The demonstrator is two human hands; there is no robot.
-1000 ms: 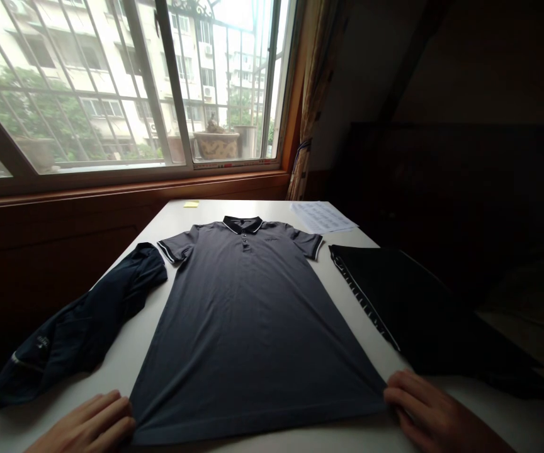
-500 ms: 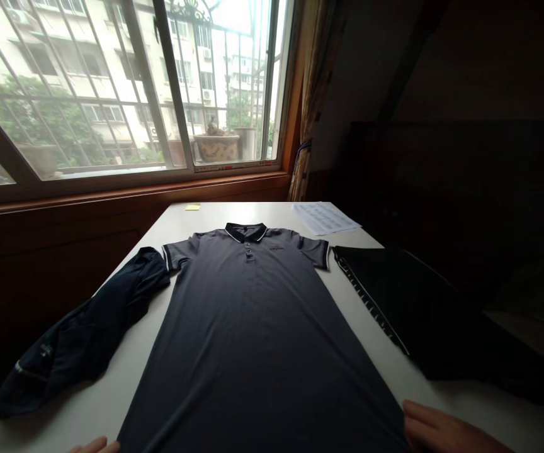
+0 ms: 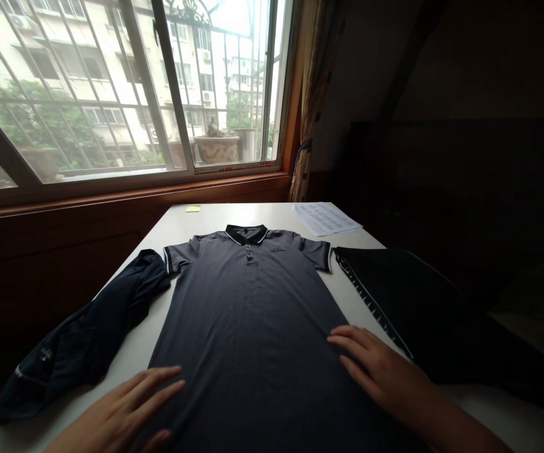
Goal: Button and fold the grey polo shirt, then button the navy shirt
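Note:
A dark grey polo shirt [image 3: 253,308] lies spread face up, its black, white-edged collar at the far end and its lower part running toward me. My left hand [image 3: 125,402] is over the shirt's left side edge, low in the view, with fingers stretched and apart. Over the right side of the shirt is my right hand [image 3: 371,365], open, its fingertips pointing inward. Both hands are at or just above the cloth; whether they press on it I cannot tell. The shirt's bottom hem is out of view.
A white table [image 3: 234,214] carries the clothes. Dark navy clothing [image 3: 87,333] lies bunched at left, and a black garment [image 3: 423,296] with a white-marked edge lies at right. Printed papers [image 3: 326,219] and a yellow note [image 3: 193,208] are at the far end, below a barred window [image 3: 111,94].
Both hands have come up from the bottom of the view and inward, from the shirt's lower side edges to over its body. The shirt has barely moved.

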